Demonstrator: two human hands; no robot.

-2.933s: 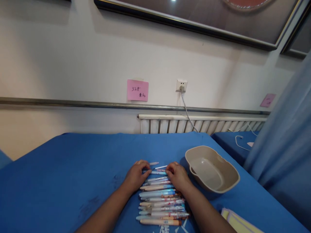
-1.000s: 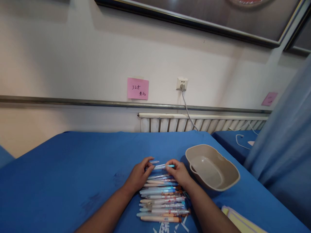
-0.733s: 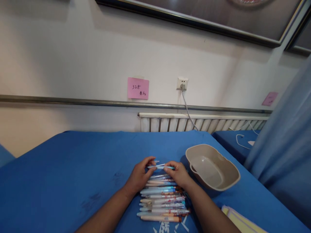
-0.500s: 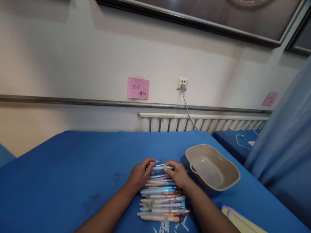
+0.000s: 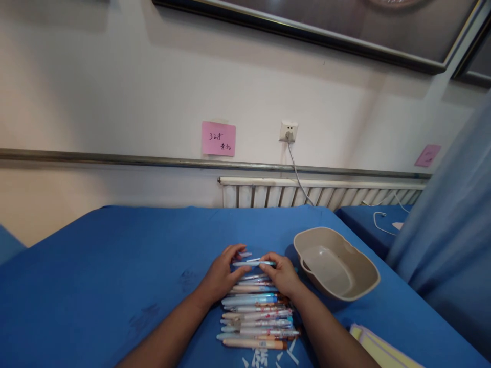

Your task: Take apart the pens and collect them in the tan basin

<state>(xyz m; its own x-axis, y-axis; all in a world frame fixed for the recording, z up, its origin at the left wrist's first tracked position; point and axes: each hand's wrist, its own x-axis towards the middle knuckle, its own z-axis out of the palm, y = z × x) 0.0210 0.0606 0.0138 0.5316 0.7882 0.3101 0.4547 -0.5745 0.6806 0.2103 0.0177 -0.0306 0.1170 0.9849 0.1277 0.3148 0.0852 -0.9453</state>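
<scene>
Left hand [image 5: 221, 274] and right hand [image 5: 283, 274] pinch one slim light-blue plastic pen [image 5: 253, 263] by its ends; perhaps eleven pastel pens [image 5: 256, 313] lie between the wrists, one beige oval plastic tub [image 5: 358, 292] just right.

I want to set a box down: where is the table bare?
Bare: the broad blue table left of the left hand, and the strip beyond the pens toward the radiator. Crowded: pens between both hands, tub beside the right hand.

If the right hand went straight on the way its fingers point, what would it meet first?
Probably the left hand, whose fingertips pinch the other end of the same light-blue pen the right hand holds; depth is hard to judge.
</scene>
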